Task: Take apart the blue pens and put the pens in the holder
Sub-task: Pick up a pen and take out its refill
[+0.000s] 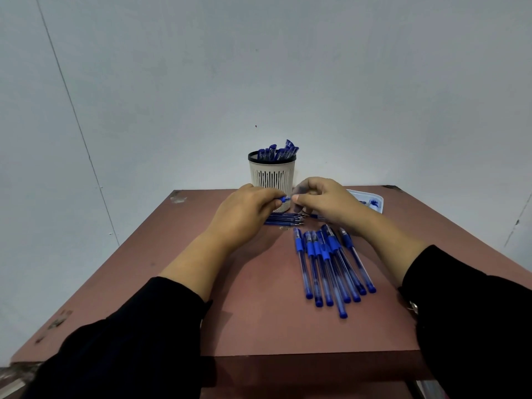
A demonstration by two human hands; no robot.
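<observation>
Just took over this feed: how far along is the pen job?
Partly done. The holder already has several blue pen pieces standing in it, and a row of thin refills lies in front of it. In hand: the left hand and right hand hold a small blue pen part between them. Left: a group of pens on the table.

Reddish table (pixel 259 312), holder (pixel 272 175), blue pens (pixel 328 263), refills (pixel 283 219), tray (pixel 371 201)
</observation>
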